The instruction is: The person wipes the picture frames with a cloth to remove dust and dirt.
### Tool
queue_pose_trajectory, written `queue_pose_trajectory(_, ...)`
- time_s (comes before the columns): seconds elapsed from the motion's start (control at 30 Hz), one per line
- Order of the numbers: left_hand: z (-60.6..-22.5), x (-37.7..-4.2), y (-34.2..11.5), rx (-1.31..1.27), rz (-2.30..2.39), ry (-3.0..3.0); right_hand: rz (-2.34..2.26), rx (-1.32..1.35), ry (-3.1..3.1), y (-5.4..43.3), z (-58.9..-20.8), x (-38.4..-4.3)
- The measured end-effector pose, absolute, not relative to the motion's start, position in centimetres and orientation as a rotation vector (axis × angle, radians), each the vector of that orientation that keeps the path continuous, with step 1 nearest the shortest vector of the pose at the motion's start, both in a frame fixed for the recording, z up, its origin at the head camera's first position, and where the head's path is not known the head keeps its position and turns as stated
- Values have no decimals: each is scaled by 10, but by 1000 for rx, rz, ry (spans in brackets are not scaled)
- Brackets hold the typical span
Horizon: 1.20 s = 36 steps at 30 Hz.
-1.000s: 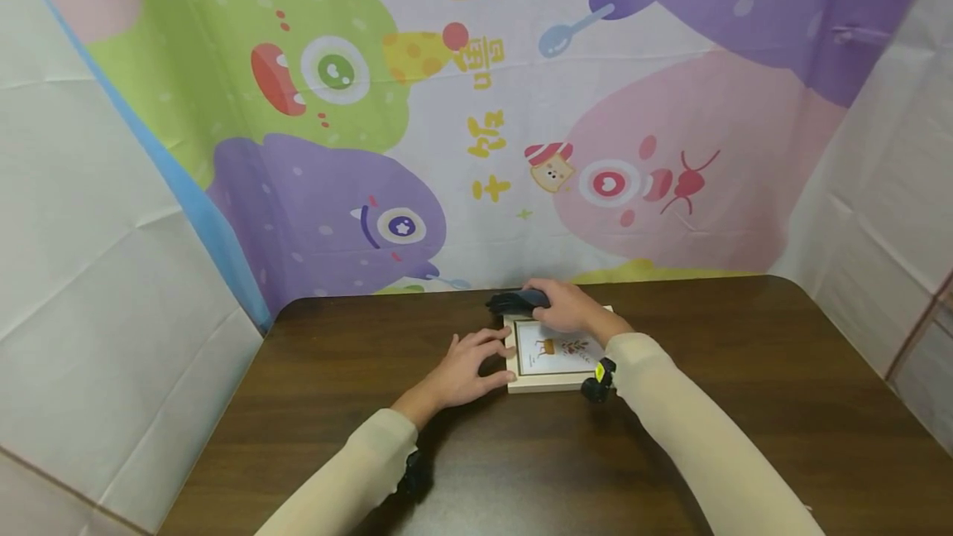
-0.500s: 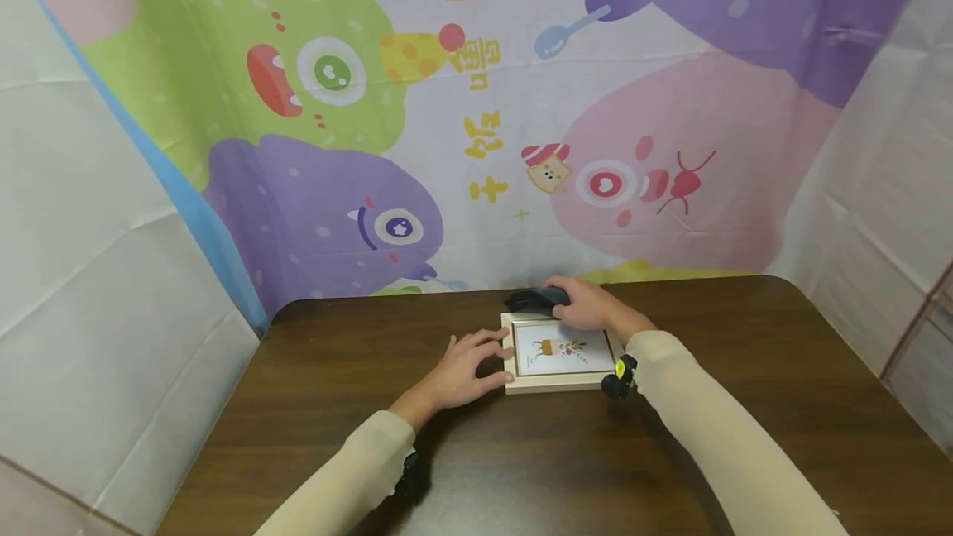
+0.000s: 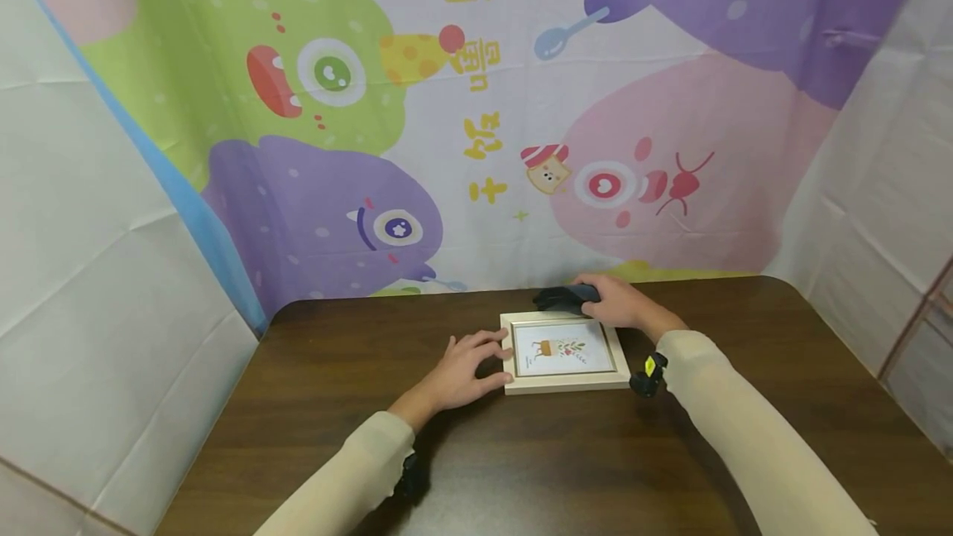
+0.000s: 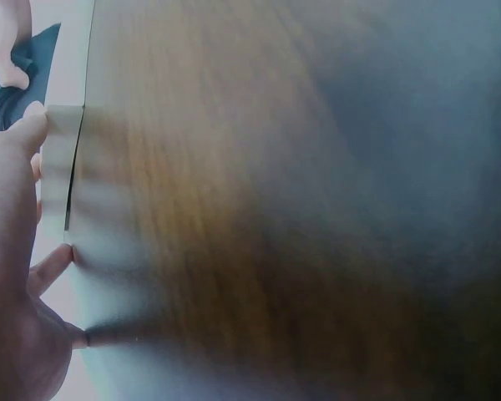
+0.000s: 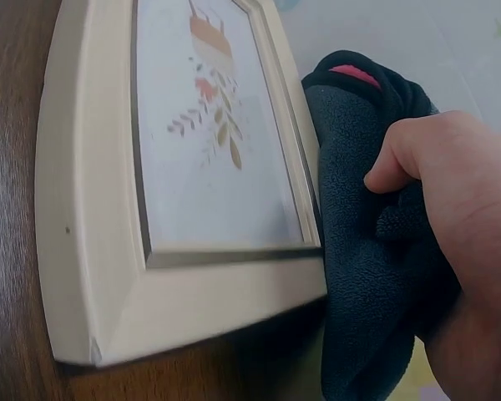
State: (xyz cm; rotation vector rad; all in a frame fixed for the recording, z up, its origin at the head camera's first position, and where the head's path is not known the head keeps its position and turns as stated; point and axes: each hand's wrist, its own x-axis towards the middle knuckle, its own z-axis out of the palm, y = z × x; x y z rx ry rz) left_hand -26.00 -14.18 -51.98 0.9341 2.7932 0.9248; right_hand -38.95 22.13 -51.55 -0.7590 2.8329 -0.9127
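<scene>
- Picture frame (image 3: 562, 349), pale-edged, lies face up on the dark wooden table (image 3: 484, 470); its small lettering (image 3: 529, 361) cannot be read.
- Dark cloth (image 3: 563, 299), bunched, sits along the frame's far edge; its lower end runs out of the right wrist view, which also cuts off part of the frame.
- Right hand (image 3: 618, 303) grips the cloth, thumb pressed in; its other fingers are mostly hidden.
- Left hand (image 3: 465, 366) has its fingers spread, tips touching the frame's left edge, grasping nothing; the left wrist view crops it and shows only a washed-out strip of frame.
</scene>
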Motion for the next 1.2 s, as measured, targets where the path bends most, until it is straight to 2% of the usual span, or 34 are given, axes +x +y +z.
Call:
queue_pose_trajectory(0.2,-519,-259,-141,961,909,2815,-946,-774,2840,231,-530,-400)
queue_pose_trajectory(0.33,-528,-263,-143,1015,943,2827,-915,-776,2868,225,-520,-391)
queue_pose_trajectory(0.6,-538,-270,-145,978,997,2793,-839,-695,2847,200,-472,-347)
queue_pose_trajectory(0.87,-556,-283,-148,989,887,2844,-688,-684,2877,180,-467,-331)
queue_pose_trajectory(1.2,-563,-289,-149,946,807,2844,-640,-725,2867,155,-470,-332)
